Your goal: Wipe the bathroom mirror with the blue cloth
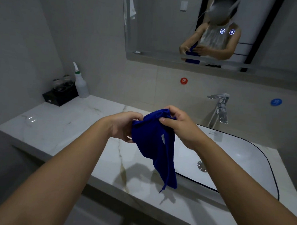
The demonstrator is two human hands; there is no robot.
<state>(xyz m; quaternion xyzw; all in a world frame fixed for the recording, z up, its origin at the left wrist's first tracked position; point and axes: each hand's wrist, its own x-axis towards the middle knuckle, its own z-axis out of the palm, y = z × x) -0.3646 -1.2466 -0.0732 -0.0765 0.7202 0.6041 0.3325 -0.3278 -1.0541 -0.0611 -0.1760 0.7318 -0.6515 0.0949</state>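
Gripping the blue cloth (pixel 153 143) at its bunched top, both hands meet over the marble counter (pixel 58 125): left hand (pixel 123 126) fingers curled into the fabric, right hand (pixel 181 125) pinching the upper edge. One cloth, hanging free above the rim of the single white sink (pixel 244 160). At one o'clock, one chrome faucet (pixel 219 108) stands below the mirror (pixel 165 28). At ten o'clock, one spray bottle (pixel 81 85) sits beside a black tray (pixel 60 96) holding two glasses.
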